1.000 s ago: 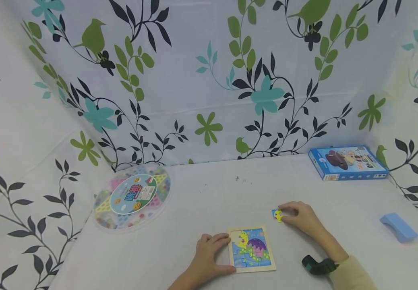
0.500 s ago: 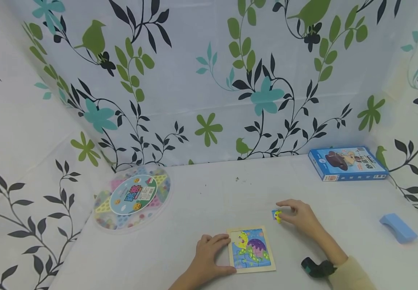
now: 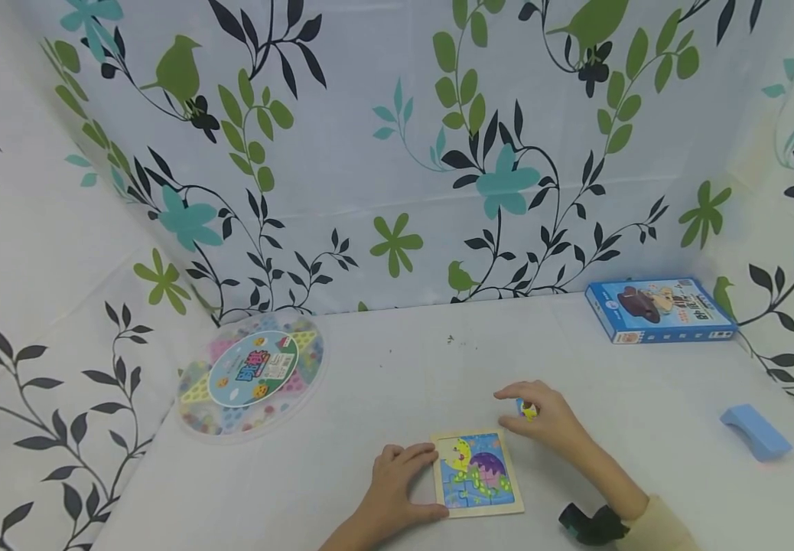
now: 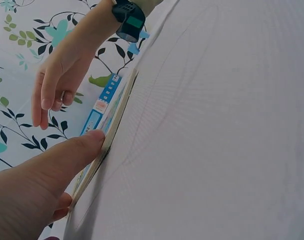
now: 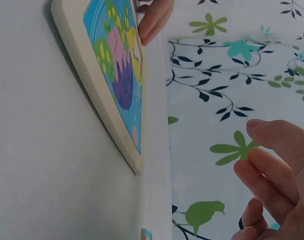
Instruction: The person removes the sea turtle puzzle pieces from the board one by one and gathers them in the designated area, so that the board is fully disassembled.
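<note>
On the far left of the tabletop (image 3: 369,398) I have the disc (image 3: 252,367), well apart from the work. My left hand (image 3: 393,491) holds the puzzle (image 3: 477,474) by its left side, fingers near the upper corner, thumb at the lower. If that grip pushes unevenly, I could skew the puzzle and unseat its parts; its upper-left corner shows pale, perhaps bare, and my fingers there may get in the way. Right of that, the piece (image 3: 526,409) seems to lie flat, just beyond the puzzle's upper-right corner. My right hand (image 3: 554,418) hovers about it, grip released, thumb and forefinger spread. Closing off-centre could make so small a piece skid or flip. The box (image 3: 665,310) and block (image 3: 757,432) sit further right, I judge too far to snag.
</note>
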Available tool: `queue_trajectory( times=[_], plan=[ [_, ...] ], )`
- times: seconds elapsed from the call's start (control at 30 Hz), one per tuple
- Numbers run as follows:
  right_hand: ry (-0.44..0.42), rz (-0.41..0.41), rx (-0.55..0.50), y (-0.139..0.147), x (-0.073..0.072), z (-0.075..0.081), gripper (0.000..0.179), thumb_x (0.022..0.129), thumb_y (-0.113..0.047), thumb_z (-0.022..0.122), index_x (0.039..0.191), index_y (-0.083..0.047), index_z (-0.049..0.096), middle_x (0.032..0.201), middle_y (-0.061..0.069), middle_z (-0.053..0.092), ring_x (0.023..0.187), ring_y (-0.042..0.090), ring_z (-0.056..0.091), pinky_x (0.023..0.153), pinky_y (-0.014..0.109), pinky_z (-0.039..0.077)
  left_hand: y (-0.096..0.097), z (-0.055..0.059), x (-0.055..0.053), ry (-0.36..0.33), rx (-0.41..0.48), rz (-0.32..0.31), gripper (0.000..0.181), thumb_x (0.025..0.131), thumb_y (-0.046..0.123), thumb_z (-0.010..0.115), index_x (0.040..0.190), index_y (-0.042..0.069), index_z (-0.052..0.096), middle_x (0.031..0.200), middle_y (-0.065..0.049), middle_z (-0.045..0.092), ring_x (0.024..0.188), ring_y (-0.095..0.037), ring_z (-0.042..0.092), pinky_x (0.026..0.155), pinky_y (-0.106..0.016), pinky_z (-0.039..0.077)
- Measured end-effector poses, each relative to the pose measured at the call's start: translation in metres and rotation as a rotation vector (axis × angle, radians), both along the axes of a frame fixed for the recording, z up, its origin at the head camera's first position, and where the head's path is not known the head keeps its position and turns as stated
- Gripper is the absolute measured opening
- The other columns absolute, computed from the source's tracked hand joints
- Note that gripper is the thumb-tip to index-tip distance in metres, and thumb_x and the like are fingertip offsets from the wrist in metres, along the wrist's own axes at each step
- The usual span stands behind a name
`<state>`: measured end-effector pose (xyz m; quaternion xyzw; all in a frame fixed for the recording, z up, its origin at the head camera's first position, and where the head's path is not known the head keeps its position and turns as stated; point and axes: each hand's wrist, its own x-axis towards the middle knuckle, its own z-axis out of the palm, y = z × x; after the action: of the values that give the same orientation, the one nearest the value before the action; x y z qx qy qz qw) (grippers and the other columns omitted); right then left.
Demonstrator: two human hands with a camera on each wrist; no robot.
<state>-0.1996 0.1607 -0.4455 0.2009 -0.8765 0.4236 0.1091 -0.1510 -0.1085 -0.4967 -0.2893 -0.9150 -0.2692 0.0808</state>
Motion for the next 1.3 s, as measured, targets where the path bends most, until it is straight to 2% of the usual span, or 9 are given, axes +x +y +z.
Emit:
queue_trajectory(
  times=[0.23, 0.4, 0.6, 0.73, 0.9, 1.3],
  plan=[
    [0.008, 0.105, 0.02, -0.012, 0.006, -0.009, 0.035, 0.071, -0.013, 0.075, 0.103, -0.006, 0.064, 0.103, 0.002, 0.061, 0.081, 0.022, 0.05, 0.065, 0.029, 0.043, 0.0, -0.001, 0.001, -0.01, -0.007, -0.019, 0.071, 0.069, 0.061, 0.061, 0.121, 0.014, 0.055, 0.125, 0.005, 0.048, 0.093, -0.01, 0.032, 0.076, -0.035, 0.029],
    [0.054, 0.186, 0.016, -0.016, 0.007, -0.017, 0.037, 0.071, -0.016, 0.075, 0.104, -0.005, 0.063, 0.103, 0.005, 0.061, 0.078, 0.02, 0.05, 0.064, 0.029, 0.042, 0.001, -0.003, -0.002, 0.026, 0.002, -0.022, 0.07, 0.07, 0.062, 0.06, 0.122, 0.015, 0.054, 0.126, 0.006, 0.047, 0.094, -0.009, 0.032, 0.078, -0.037, 0.029],
    [0.003, 0.174, 0.066, -0.02, 0.007, -0.033, 0.039, 0.07, -0.026, 0.075, 0.104, -0.009, 0.064, 0.104, -0.002, 0.061, 0.088, 0.014, 0.051, 0.075, 0.034, 0.043, 0.001, -0.004, -0.003, 0.021, 0.006, -0.035, 0.07, 0.07, 0.061, 0.06, 0.122, 0.015, 0.054, 0.126, 0.006, 0.047, 0.095, -0.01, 0.032, 0.079, -0.039, 0.028],
    [0.015, 0.196, 0.089, -0.024, 0.009, -0.041, 0.041, 0.07, -0.028, 0.075, 0.105, -0.009, 0.063, 0.103, -0.004, 0.06, 0.09, 0.013, 0.05, 0.076, 0.032, 0.042, 0.0, -0.002, -0.002, 0.01, 0.009, -0.032, 0.069, 0.07, 0.06, 0.061, 0.121, 0.014, 0.055, 0.126, 0.005, 0.048, 0.094, -0.01, 0.032, 0.078, -0.038, 0.028],
    [0.021, 0.201, 0.114, -0.026, 0.009, -0.043, 0.045, 0.071, -0.028, 0.074, 0.108, -0.007, 0.061, 0.105, -0.003, 0.058, 0.093, 0.014, 0.05, 0.078, 0.032, 0.042, 0.0, 0.0, -0.002, 0.001, 0.005, -0.026, 0.069, 0.07, 0.06, 0.061, 0.121, 0.014, 0.055, 0.126, 0.006, 0.047, 0.095, -0.011, 0.032, 0.079, -0.038, 0.028],
    [-0.073, 0.232, 0.113, -0.027, 0.01, -0.041, 0.042, 0.075, -0.03, 0.071, 0.11, -0.009, 0.059, 0.103, -0.005, 0.055, 0.097, 0.016, 0.05, 0.082, 0.035, 0.041, 0.0, -0.002, -0.003, -0.047, -0.007, -0.016, 0.07, 0.07, 0.063, 0.059, 0.122, 0.016, 0.054, 0.127, 0.007, 0.046, 0.096, -0.011, 0.032, 0.079, -0.038, 0.028]
  ],
)
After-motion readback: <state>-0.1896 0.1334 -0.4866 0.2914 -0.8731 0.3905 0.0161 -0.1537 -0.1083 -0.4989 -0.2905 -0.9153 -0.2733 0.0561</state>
